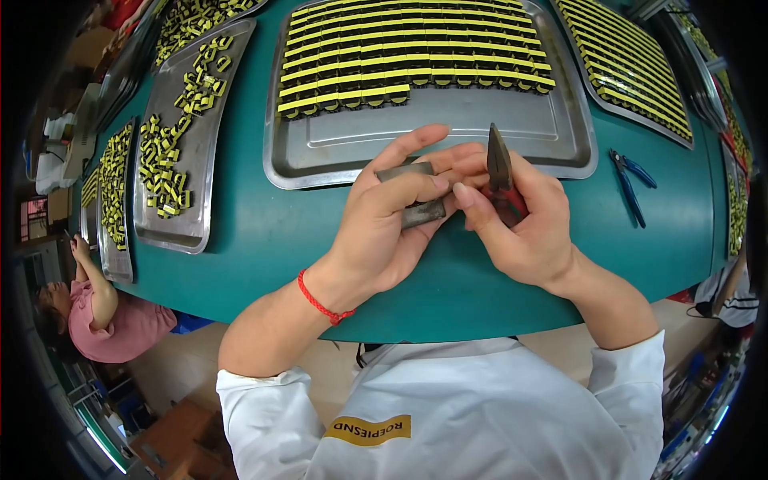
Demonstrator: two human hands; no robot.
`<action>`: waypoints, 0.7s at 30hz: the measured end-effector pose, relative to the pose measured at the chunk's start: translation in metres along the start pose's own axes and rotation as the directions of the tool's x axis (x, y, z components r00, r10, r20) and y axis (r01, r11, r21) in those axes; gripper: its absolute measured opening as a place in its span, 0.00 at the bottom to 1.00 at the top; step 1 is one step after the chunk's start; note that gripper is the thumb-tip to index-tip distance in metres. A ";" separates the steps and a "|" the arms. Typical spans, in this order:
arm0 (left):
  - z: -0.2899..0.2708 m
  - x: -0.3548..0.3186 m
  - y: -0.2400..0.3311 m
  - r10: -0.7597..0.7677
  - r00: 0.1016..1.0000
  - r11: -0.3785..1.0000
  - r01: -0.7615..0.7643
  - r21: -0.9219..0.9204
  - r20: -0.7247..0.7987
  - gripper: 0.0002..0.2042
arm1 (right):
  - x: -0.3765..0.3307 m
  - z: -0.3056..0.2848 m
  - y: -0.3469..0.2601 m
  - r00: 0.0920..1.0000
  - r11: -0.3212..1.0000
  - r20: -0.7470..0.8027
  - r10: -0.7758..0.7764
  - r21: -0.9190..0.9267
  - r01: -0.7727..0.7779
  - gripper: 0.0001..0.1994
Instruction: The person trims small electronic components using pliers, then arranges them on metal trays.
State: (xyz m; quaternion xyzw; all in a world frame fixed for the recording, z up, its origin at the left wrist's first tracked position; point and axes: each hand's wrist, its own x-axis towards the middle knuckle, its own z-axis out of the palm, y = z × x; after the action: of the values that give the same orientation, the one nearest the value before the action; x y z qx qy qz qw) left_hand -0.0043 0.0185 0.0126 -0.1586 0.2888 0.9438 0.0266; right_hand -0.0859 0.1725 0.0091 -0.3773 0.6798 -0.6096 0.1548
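My left hand (pixel 360 224) is closed around a grey metal piece; one end, a dark grey block (pixel 424 213), shows below the thumb, and another flat grey part (pixel 404 171) shows above it. Whether these are one piece or two is hidden by the fingers. In my right hand (pixel 532 232) I hold pliers (pixel 500 164) with dark pointed jaws and red handles, the jaws pointing up and away from me. The thumb and fingertips of both hands meet between the metal piece and the pliers; anything small pinched there cannot be made out.
Ahead lies a metal tray (pixel 336 154) with rows of yellow-and-black parts; a fuller tray (pixel 632 107) is at the far right. Blue-handled cutters (pixel 628 186) rest on the green table (pixel 272 256). Trays of loose parts (pixel 204 152) stand left. A person in pink (pixel 112 324) sits left.
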 end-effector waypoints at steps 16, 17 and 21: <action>-0.002 -0.009 -0.016 0.458 0.773 0.391 -0.618 0.682 0.438 0.26 | -0.026 0.008 -0.001 0.970 0.951 -0.018 0.244 0.203 -0.235 0.11; 0.000 -0.011 -0.013 0.434 0.792 0.278 -0.571 0.772 0.429 0.27 | -0.026 0.010 0.008 0.979 0.972 -0.057 0.197 0.143 -0.187 0.11; 0.004 -0.009 -0.016 0.445 0.773 0.345 -0.614 0.710 0.451 0.27 | -0.024 0.007 0.010 0.965 0.954 -0.076 0.252 0.189 -0.234 0.14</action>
State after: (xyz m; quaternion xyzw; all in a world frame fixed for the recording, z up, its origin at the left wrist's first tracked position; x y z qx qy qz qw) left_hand 0.0058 0.0342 0.0101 0.0612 0.7291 0.6563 -0.1843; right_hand -0.0679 0.1841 -0.0079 -0.2445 0.6706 -0.6623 0.2277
